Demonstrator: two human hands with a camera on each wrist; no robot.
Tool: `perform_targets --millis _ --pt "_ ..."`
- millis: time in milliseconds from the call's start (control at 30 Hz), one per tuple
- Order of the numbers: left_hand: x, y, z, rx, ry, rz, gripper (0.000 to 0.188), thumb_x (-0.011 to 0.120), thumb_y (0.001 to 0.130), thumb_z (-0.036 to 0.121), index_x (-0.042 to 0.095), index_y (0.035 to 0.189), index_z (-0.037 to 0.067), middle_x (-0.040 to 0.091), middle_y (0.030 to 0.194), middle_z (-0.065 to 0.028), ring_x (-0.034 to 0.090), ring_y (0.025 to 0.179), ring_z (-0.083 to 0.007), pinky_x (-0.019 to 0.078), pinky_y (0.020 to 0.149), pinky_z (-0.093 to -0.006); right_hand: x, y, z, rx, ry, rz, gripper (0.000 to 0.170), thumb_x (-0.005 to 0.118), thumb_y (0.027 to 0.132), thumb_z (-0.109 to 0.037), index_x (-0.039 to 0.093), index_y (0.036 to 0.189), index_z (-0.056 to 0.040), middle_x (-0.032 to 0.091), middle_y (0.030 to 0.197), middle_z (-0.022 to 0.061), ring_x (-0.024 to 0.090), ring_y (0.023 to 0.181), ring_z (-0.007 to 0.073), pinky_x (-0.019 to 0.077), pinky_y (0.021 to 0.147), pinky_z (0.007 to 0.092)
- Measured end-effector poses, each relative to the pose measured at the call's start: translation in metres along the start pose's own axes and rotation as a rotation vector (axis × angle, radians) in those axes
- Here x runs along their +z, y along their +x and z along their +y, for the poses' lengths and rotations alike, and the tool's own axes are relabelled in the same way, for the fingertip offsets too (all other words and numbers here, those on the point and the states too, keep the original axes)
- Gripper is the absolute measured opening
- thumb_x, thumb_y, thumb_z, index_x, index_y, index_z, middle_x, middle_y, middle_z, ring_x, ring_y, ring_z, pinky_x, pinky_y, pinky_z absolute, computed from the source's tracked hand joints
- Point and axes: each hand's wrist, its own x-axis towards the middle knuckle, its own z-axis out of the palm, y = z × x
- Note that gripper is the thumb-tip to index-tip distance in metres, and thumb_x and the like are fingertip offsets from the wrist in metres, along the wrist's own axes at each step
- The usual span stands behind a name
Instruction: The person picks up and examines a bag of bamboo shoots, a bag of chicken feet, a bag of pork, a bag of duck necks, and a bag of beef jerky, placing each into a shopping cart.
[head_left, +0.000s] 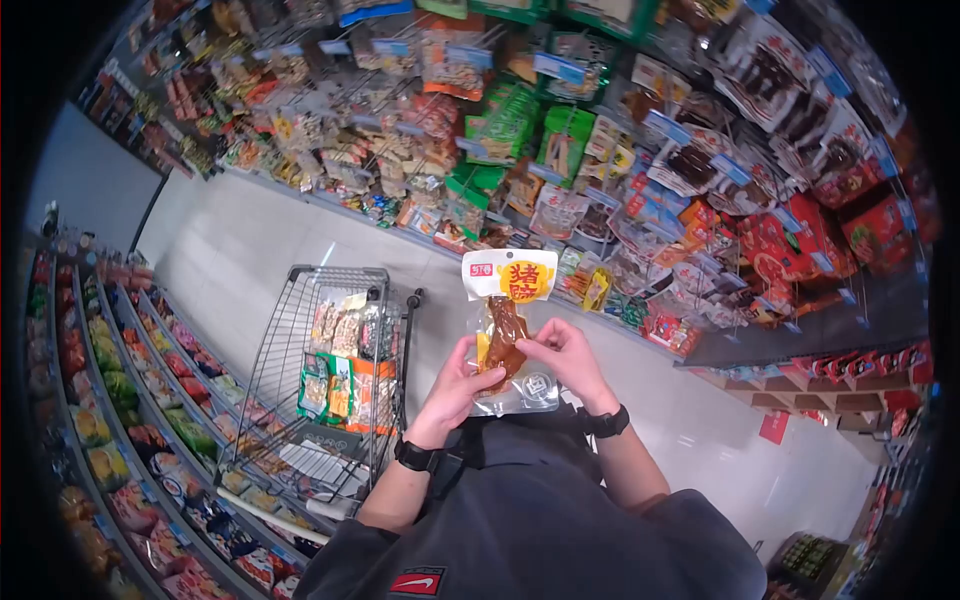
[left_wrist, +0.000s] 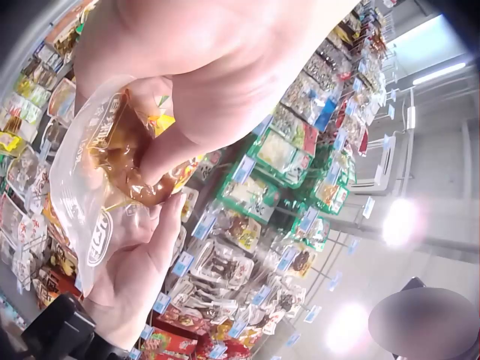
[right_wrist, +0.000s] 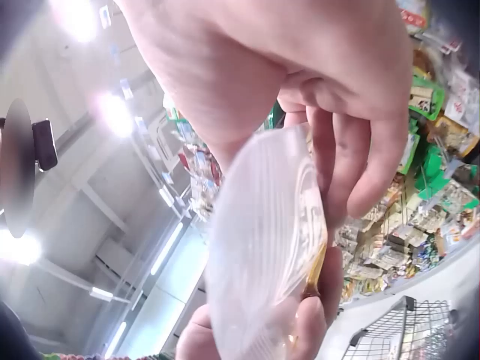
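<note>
The clear plastic packet of glossy brown meat (head_left: 505, 328) bears the large character 猪 on its yellow printed patch (head_left: 524, 281), while a small red-and-black label (head_left: 417, 582) on the dark grey shirt (head_left: 560, 510) carries a white Nike swoosh.

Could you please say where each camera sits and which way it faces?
Head: worn on head, facing forward and down at packet and cart; left hand, right hand and shirt show.
Left wrist: worn there, facing the packet; both hands show.
Right wrist: worn there, facing the packet; both hands show.
Head and right wrist share packet and cart.
</note>
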Motion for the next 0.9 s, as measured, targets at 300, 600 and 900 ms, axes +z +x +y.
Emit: perform_targets --millis 300,600,900 --pt "-0.114 -0.1 0.02 0.088 -0.194 0.185 0.054 0.067 0.087 0.002 0.035 0.131 0.005 0.066 0.106 -0.0141 0.068 0.091 -0.0219 0.0573 0.077 -0.0326 0.148 0.027 0.016 0.043 -0.152 -0.357 0.025 0.075 0.085 -0.013 0.053 0.096 -0.0066 0.063 0.086 0.0009 0.06 0.082 0.0067 0.0471 0.07 0.0217" --pt "-0.206 -0.163 0.014 0.26 -0.567 0.216 0.055 0.065 0.09 0.007 0.038 0.137 0.004 0.06 0.121 -0.0121 0.063 0.106 -0.0222 0.0555 0.085 -0.0376 0.242 0.087 0.023 -0.033 -0.375 -0.449 0.076 0.07 0.088 -0.015 0.022 0.146 -0.0042 0.049 0.136 0.0212 0.065 0.096 0.0179 0.052 0.079 0.028" --pt "-0.266 -0.217 -0.002 0.315 -0.608 0.264 0.04 0.057 0.096 0.02 0.047 0.131 0.003 0.062 0.12 -0.0105 0.064 0.105 -0.0197 0.0539 0.086 -0.0392 0.35 0.153 0.058 0.359 -0.556 -0.79 0.037 0.065 0.089 -0.018 0.061 0.122 -0.0012 0.067 0.102 0.0023 0.063 0.087 0.0067 0.0502 0.073 0.0205"
